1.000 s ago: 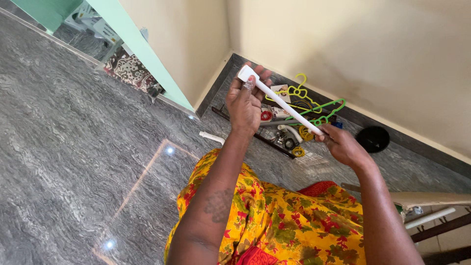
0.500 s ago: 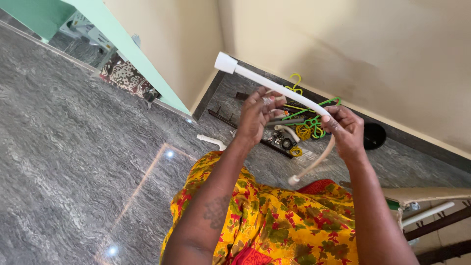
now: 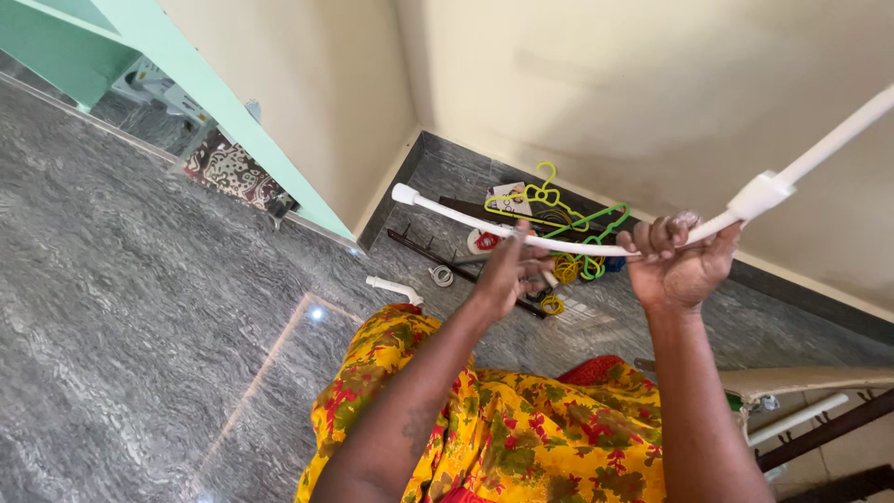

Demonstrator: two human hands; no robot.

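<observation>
I hold a long white flexible pipe point(image 3: 466, 217) with both hands, above my lap in the yellow floral cloth point(image 3: 521, 428). My left hand point(image 3: 507, 270) pinches the pipe near its middle. My right hand point(image 3: 677, 265) grips it further right, just below a white joint point(image 3: 762, 194) from which a straight white tube runs up and out of view. The pipe's free end with a white cap point(image 3: 404, 194) points left toward the wall corner.
On the grey stone floor by the wall lie yellow and green plastic hangers point(image 3: 559, 210), a dark rack point(image 3: 447, 256), a short white pipe piece point(image 3: 391, 287) and small fittings. A green door frame point(image 3: 233, 121) stands at left. Furniture legs point(image 3: 819, 424) are at lower right.
The pipe has been pulled out longer and swung right. My right hand moved right and up to the joint, and the capped end now sits lower left of where it was.
</observation>
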